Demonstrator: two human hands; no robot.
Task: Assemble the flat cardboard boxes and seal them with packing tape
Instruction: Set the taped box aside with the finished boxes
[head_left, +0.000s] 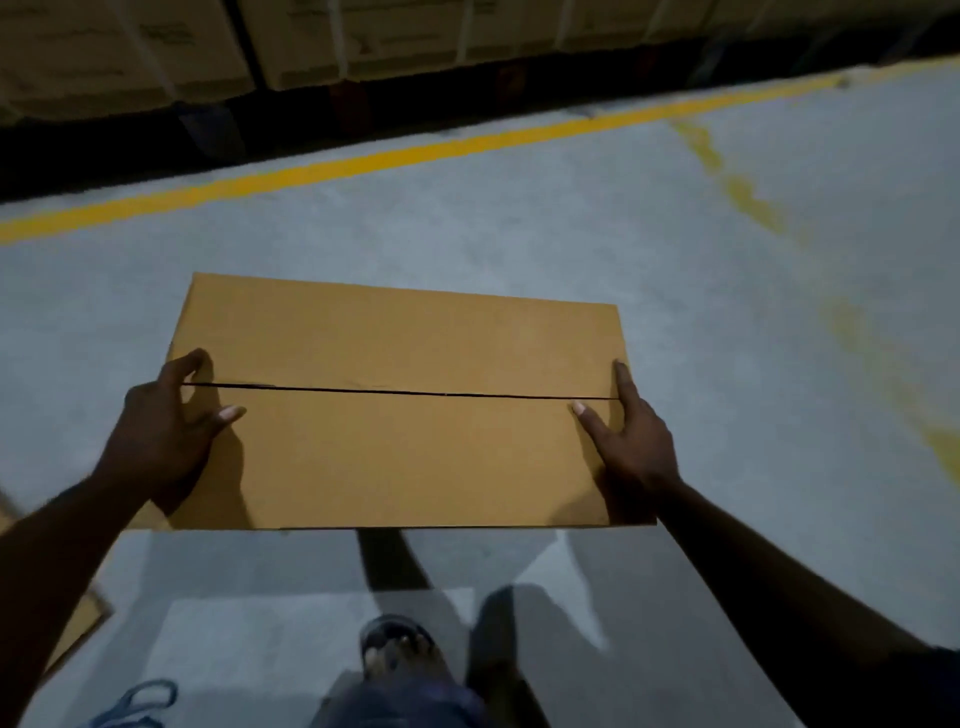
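A brown cardboard box (400, 343) is held up in front of me above the floor, its two top flaps folded shut. A thin dark seam (400, 392) runs left to right between the flaps, and I see no tape on it. My left hand (166, 431) grips the box's left edge, with the thumb lying on the near flap and the fingers curled at the seam's end. My right hand (631, 441) holds the right edge, thumb on the near flap and forefinger stretched along the edge; its other fingers are hidden behind the side.
The grey concrete floor (571, 223) carries a yellow line (415, 150). Strapped cartons (363, 41) are stacked along the back. More flat cardboard (78, 623) lies at lower left, with a blue loop (135, 701) near it. My sandalled foot (397, 649) is below the box.
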